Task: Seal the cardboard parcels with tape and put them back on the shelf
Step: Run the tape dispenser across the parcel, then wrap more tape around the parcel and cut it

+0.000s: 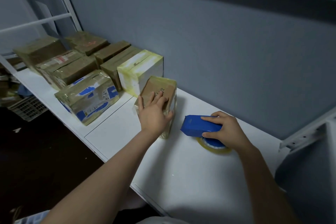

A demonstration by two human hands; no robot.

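A small brown cardboard parcel, wrapped in clear tape and marked with handwriting, lies on the white shelf board. My left hand rests on top of it with fingers spread and straight. Just to the right, my right hand grips a blue tape dispenser that sits on the board, with its roll of clear yellowish tape showing underneath. Dispenser and parcel stand a short gap apart.
Several taped parcels fill the left part of the shelf, among them a white box and a blue-patched box. A grey wall stands behind. White metal shelf posts rise at left, and a bracket at right. Dark floor and a crate lie below left.
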